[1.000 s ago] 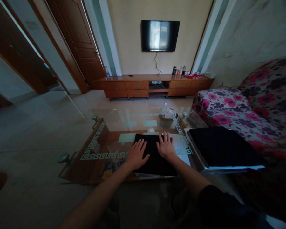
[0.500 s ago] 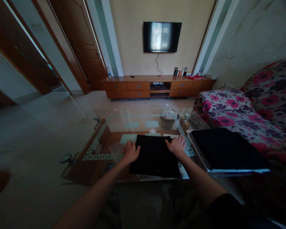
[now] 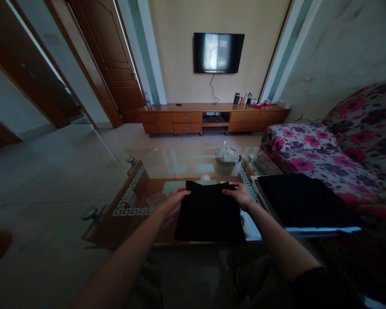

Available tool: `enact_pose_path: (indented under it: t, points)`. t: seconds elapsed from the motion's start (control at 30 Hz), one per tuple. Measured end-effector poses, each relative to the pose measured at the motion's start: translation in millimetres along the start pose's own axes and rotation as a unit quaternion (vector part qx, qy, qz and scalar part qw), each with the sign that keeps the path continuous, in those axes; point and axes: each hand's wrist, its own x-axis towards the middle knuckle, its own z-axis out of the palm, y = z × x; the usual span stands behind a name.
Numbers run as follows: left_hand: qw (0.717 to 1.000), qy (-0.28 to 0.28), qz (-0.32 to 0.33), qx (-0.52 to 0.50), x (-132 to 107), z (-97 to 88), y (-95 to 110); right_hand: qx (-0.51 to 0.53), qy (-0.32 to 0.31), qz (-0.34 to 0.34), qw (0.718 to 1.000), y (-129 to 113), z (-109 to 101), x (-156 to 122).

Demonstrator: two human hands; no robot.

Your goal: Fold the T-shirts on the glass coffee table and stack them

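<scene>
A folded black cloth lies on the glass coffee table in front of me. My left hand grips the cloth's far left corner with its fingers closed on the edge. At the far right corner my right hand pinches the cloth the same way. The far edge of the cloth is raised a little off the glass between the two hands.
A stack of black cloth rests on a white board at the table's right end. A flowered sofa stands to the right. A small dish sits at the table's far side. Beyond it stand a wooden TV cabinet and a wall TV.
Both hands went from lying flat on the cloth to its far corners and closed on them. The far edge has come up slightly.
</scene>
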Motion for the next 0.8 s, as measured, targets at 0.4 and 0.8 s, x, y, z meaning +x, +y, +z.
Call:
enact_pose_path:
  t: [0.4,0.8]
  points:
    - [0.979,-0.121,-0.054,-0.155,-21,-6.1,35,0.145,-0.252,-0.006,0.957,-43,-29,-19]
    - [0.992,-0.072,-0.014,-0.106,-21,-9.2,38,0.08,-0.259,-0.014,0.962,-48,-26,-28]
